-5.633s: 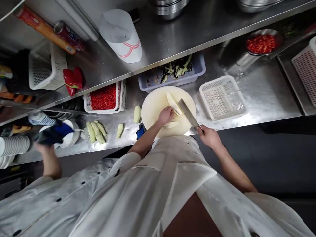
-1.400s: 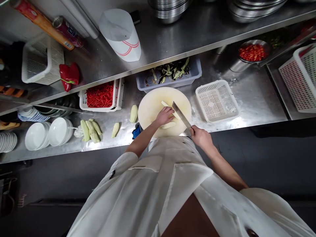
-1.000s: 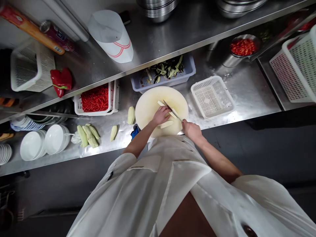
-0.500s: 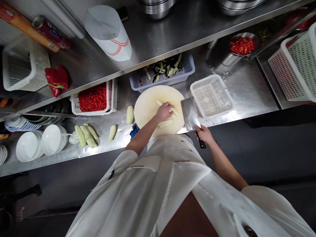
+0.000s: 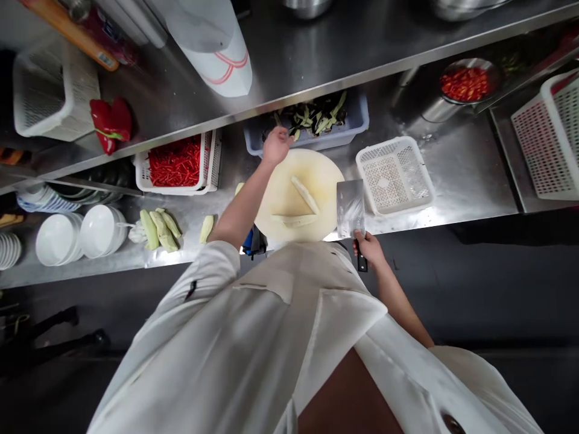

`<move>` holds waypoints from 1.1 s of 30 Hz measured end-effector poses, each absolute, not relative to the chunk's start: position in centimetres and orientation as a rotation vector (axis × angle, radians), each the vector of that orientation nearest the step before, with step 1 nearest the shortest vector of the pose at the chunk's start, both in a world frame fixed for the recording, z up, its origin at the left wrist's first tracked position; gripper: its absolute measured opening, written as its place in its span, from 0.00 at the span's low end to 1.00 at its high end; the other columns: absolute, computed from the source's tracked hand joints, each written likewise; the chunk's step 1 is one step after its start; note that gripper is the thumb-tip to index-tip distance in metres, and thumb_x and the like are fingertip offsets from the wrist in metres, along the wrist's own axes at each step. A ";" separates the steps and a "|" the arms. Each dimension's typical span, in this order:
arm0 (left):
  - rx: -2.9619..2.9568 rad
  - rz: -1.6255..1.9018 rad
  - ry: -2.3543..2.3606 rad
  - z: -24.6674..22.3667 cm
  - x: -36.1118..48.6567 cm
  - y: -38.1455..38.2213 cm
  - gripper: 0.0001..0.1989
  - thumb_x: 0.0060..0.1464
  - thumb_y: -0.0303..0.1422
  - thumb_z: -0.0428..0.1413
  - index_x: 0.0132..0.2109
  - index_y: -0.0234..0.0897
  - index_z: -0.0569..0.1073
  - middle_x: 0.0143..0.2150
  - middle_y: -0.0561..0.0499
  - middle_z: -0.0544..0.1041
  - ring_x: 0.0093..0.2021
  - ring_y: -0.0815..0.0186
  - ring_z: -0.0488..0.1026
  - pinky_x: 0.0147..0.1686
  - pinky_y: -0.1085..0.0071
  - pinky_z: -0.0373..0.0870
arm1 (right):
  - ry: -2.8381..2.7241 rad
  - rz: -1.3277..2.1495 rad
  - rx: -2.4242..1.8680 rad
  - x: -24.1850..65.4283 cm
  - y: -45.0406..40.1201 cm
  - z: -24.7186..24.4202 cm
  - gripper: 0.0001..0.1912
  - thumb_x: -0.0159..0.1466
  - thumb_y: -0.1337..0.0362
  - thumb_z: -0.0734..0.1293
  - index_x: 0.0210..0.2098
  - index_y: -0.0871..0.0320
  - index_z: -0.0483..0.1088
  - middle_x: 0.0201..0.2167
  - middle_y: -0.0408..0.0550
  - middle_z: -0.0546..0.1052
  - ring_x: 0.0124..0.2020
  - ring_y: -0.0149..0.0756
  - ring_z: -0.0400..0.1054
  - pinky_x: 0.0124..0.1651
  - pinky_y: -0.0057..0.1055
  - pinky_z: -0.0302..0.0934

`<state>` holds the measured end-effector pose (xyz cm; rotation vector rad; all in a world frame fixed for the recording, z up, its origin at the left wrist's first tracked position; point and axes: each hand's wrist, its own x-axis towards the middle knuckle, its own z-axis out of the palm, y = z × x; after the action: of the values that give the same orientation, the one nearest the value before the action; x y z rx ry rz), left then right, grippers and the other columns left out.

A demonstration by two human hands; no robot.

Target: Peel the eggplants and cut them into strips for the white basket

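My left hand (image 5: 277, 145) is over the near edge of a blue-grey bin (image 5: 330, 142), fingers curled; what they hold, if anything, is hidden. Dark and pale eggplant peelings and scraps (image 5: 321, 117) fill the bin. In front of it lies a round, pale yellow cutting board (image 5: 278, 196). Two long pieces of peeled eggplant rest there, one slanted (image 5: 305, 194), one nearly level (image 5: 295, 221). At the board's right side, my right hand (image 5: 370, 248) is closed round the black handle of a cleaver (image 5: 350, 208), its wide blade beside a white basket (image 5: 394, 175).
Peeled eggplants (image 5: 160, 230) and a single one (image 5: 207, 229) lie left on the steel counter, near white bowls (image 5: 103, 232). A basket of shredded red peppers (image 5: 175, 164) stands behind. A steel shelf (image 5: 316, 60) overhangs the counter. Chopped red pepper fills a metal pot (image 5: 465, 83).
My left hand has moved from the board up to the bin. Some pale pieces under it have left the board. The cleaver stays in my right hand, its blade turned slightly. The view has shifted.
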<state>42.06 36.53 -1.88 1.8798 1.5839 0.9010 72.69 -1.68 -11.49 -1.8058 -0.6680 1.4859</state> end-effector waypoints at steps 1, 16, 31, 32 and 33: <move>1.986 0.813 1.477 -2.1 40.8 34.7 0.12 0.64 0.35 0.63 0.52 0.34 0.78 0.45 0.47 0.80 0.47 0.61 0.81 0.55 0.59 0.75 | -0.669 1.475 -1.832 72.7 -1.7 -11.6 0.28 0.64 0.35 0.72 0.34 0.52 0.63 0.22 0.41 0.71 0.20 0.33 0.65 0.22 0.30 0.63; 2.436 0.356 1.043 -8.8 37.0 11.1 0.24 0.56 0.26 0.57 0.56 0.51 0.81 0.66 0.50 0.78 0.73 0.53 0.67 0.76 0.48 0.58 | -1.646 1.181 -1.974 76.4 2.2 -7.0 0.24 0.72 0.39 0.62 0.31 0.51 0.65 0.22 0.43 0.72 0.28 0.40 0.67 0.35 0.34 0.60; 2.010 0.396 1.733 -9.3 38.0 13.4 0.15 0.58 0.30 0.59 0.52 0.38 0.77 0.44 0.43 0.83 0.44 0.52 0.80 0.47 0.58 0.76 | -1.779 1.476 -1.758 73.1 3.1 -6.0 0.24 0.73 0.39 0.61 0.31 0.50 0.64 0.21 0.41 0.72 0.25 0.41 0.68 0.33 0.34 0.61; 1.953 0.396 1.759 -9.0 38.1 13.8 0.16 0.56 0.29 0.59 0.53 0.39 0.77 0.42 0.44 0.83 0.41 0.53 0.80 0.43 0.59 0.76 | -1.779 1.476 -1.762 73.5 3.1 -6.1 0.24 0.73 0.39 0.61 0.31 0.50 0.64 0.21 0.42 0.72 0.26 0.41 0.68 0.33 0.34 0.61; 1.910 0.401 1.778 -8.8 38.1 14.2 0.17 0.54 0.27 0.59 0.52 0.39 0.77 0.41 0.45 0.84 0.39 0.54 0.79 0.41 0.60 0.75 | -1.774 1.475 -1.763 73.9 3.0 -6.2 0.24 0.72 0.38 0.61 0.31 0.50 0.65 0.22 0.42 0.73 0.26 0.41 0.68 0.33 0.34 0.61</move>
<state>38.08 14.16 -8.75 1.9101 1.7781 0.4005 73.85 2.99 -6.16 -1.7628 -1.7741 1.4752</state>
